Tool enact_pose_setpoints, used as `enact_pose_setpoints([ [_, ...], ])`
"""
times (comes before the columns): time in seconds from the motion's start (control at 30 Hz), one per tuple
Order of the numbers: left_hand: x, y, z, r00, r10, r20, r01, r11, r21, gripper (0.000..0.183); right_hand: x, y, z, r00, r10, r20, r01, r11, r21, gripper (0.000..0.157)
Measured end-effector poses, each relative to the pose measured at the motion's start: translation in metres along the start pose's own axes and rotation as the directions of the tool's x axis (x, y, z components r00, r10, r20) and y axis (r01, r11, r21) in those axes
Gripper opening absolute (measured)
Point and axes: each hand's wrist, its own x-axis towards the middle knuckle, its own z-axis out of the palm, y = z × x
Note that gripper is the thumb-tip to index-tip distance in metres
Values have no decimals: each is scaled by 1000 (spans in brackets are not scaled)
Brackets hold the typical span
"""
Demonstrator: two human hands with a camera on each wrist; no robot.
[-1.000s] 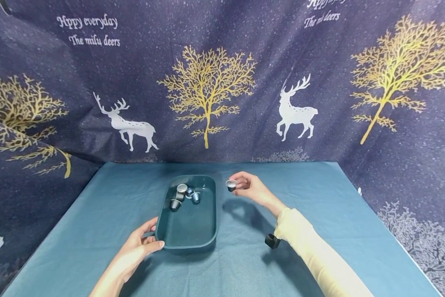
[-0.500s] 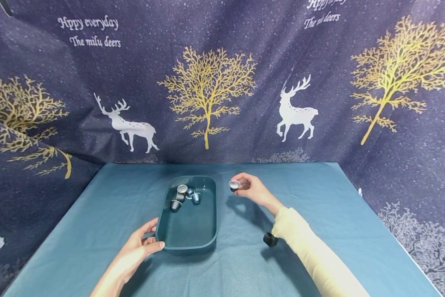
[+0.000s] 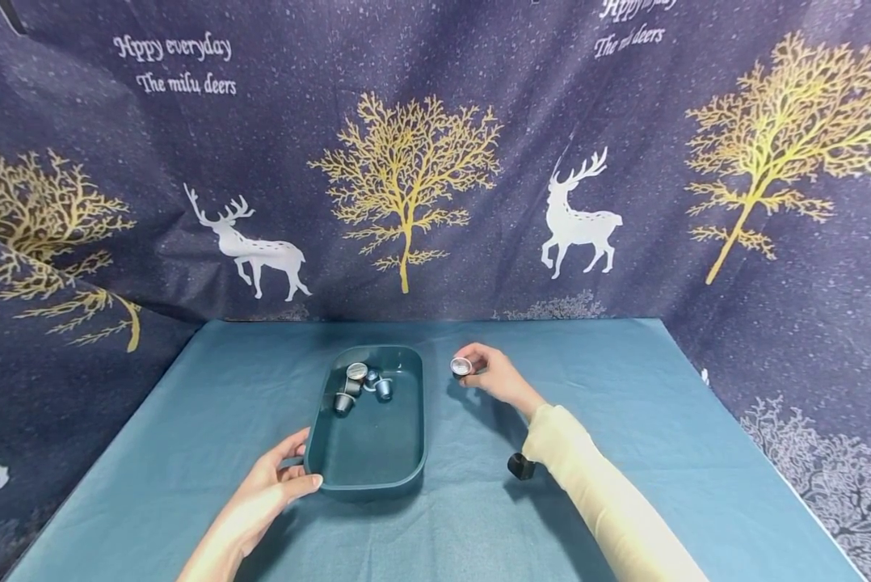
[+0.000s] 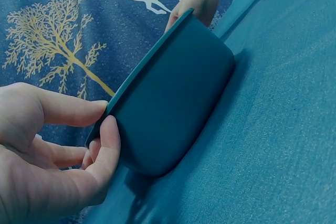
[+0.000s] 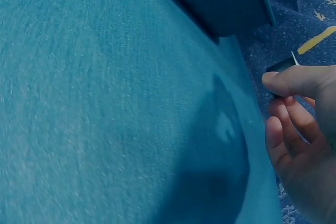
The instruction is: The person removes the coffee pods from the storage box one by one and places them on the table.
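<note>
The right hand (image 3: 495, 377) pinched a small coffee pod (image 3: 460, 367) between thumb and fingers, its silver lid tilted toward the head camera, off the right side of the teal tray (image 3: 423, 420) near its far end. The tray's long axis ran away from the person, so the pod lay across that axis, with the long right wall between it and the inside. The left hand (image 3: 275, 482) gripped the rim at the near left corner, well apart from the pod; the right was the only hand near it. Inside, a cluster of pods (image 3: 344, 402) lay toward the far left, upon the tray's floor, away from the right wall
</note>
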Motion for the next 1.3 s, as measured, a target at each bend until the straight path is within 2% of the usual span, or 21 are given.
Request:
enact_pose_setpoints([
  [0.27, -1, 0, 1, 1000, 14, 15, -14, 1000, -22, 79, -1, 6, 9, 999, 31, 16, -31, 998, 45, 40],
  [0.47, -1, -1, 0, 1000, 13, 27, -12, 999, -35, 79, -2, 11, 15, 998, 53, 24, -54, 998, 13, 39],
  [0.67, 0, -2, 0, 999, 17, 27, -16, 999, -31, 80, -2, 14, 17, 998, 58, 33, -60, 998, 34, 40],
  [0.9, 0, -1, 0, 1000, 12, 28, -11, 1000, -29, 80, -2, 16, 17, 997, 73, 41, -72, 997, -6, 36],
  [1.3, -2, -1, 0, 1000, 15, 25, -14, 999, -30, 79, -1, 19, 20, 996, 81, 30, -81, 997, -6, 37],
])
